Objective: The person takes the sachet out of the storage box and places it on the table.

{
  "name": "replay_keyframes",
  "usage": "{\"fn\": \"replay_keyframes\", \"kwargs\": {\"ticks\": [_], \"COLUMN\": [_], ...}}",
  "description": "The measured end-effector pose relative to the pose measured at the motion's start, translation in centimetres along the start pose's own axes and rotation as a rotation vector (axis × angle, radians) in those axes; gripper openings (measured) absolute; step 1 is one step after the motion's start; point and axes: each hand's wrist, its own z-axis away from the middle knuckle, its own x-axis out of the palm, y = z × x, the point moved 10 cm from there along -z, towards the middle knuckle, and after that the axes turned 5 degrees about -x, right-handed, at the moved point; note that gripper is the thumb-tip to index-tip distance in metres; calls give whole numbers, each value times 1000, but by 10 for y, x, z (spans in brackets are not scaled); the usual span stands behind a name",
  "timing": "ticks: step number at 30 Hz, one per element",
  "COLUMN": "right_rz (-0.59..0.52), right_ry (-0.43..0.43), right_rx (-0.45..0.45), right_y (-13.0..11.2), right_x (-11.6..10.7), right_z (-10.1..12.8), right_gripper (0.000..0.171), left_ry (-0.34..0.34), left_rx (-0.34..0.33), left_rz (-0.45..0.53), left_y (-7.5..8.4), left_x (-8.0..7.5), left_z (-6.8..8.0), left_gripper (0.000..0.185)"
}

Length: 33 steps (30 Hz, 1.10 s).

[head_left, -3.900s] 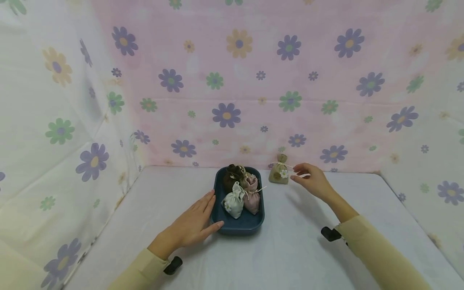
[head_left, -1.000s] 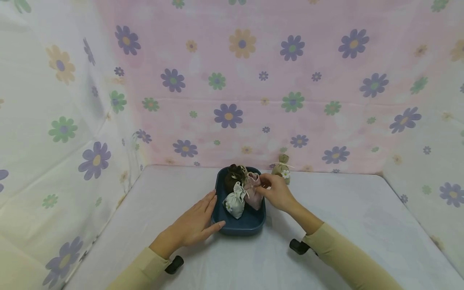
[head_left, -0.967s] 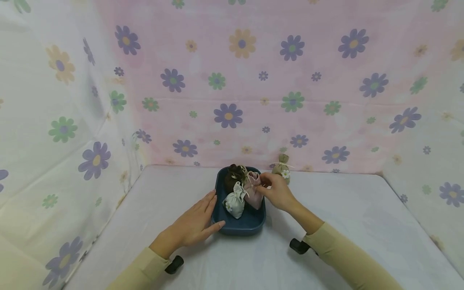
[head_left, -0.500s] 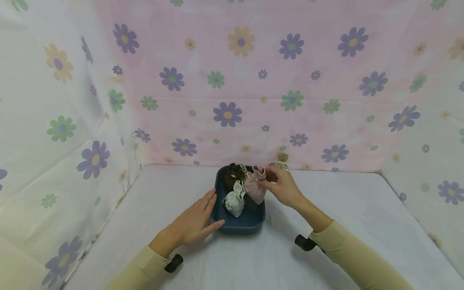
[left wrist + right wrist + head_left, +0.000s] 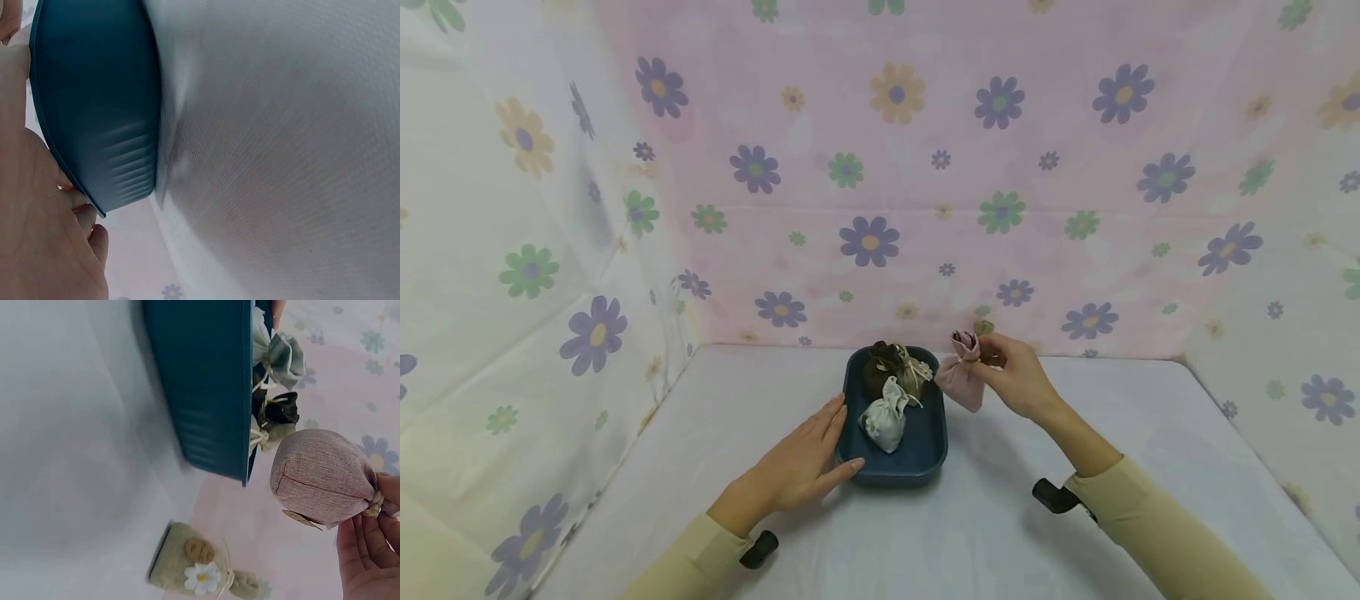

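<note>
My right hand (image 5: 1018, 379) pinches a pink drawstring pouch (image 5: 960, 385) by its tied neck, just past the right rim of a dark blue tray (image 5: 895, 480). In the right wrist view the pouch (image 5: 322, 475) hangs off the table. Still in the tray are a white pouch (image 5: 882, 427), a dark brown pouch (image 5: 878, 375) and a beige one (image 5: 914, 382). My left hand (image 5: 796, 458) rests along the tray's left rim with fingers extended. An olive-beige pouch with a daisy (image 5: 181, 559) stands on the table; in the head view my right hand mostly hides it.
The tray stands on a white-covered table (image 5: 737, 400). A pink flower-print cloth (image 5: 820, 267) rises behind it, with pale flower-print cloths at both sides. A black camera mount (image 5: 758, 550) sits at my left wrist, another (image 5: 1054, 496) at my right.
My right hand first moved from beside the olive-beige pouch to the pink one in the tray. It has since lifted the pink pouch out, rightward over the rim. My left hand stays put.
</note>
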Motion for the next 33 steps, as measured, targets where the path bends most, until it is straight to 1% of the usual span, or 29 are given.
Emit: {"fn": "replay_keyframes", "kwargs": {"ticks": [6, 16, 21, 27, 33], "right_rz": [34, 75, 98, 121, 117], "right_ry": [9, 32, 43, 59, 92], "right_rx": [18, 44, 69, 84, 101], "right_y": [10, 27, 35, 47, 68], "right_x": [-15, -42, -55, -64, -72], "right_z": [3, 7, 9, 8, 4], "right_gripper": [24, 27, 29, 32, 32], "left_ry": [4, 9, 6, 15, 18], "left_rx": [5, -2, 4, 8, 4], "left_rz": [5, 8, 13, 19, 19], "left_y": [0, -2, -1, 0, 0], "left_x": [0, 2, 1, -1, 1], "left_z": [0, 0, 1, 1, 0], "left_gripper": [96, 97, 97, 96, 96]}}
